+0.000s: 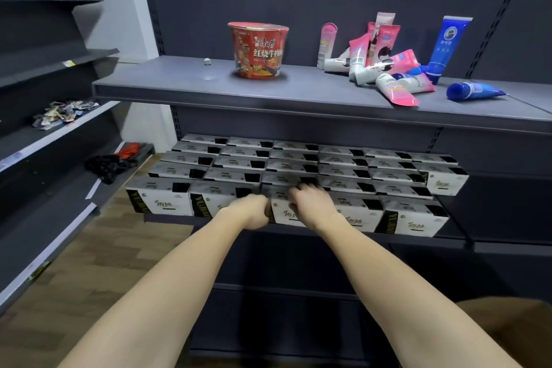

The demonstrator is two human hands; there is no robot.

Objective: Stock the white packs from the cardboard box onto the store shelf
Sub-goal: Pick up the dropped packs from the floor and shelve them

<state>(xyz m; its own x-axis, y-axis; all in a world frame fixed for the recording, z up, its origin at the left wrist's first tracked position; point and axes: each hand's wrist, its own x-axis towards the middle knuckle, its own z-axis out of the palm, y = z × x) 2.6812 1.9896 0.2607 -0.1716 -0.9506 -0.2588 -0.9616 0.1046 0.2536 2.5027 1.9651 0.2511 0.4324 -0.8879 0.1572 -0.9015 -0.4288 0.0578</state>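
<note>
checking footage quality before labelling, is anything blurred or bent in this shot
Head view: both hands, left hand and right hand, are motion-smeared over the white packs, so each grip is unclear; the red noodle cup stays sharp; the upper shelf edge bows from wide-angle distortion.

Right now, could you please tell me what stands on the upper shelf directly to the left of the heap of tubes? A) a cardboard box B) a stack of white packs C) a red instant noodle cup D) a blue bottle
C: the red instant noodle cup stands upright on the upper shelf, left of the tubes; the white packs fill the shelf below.
</note>
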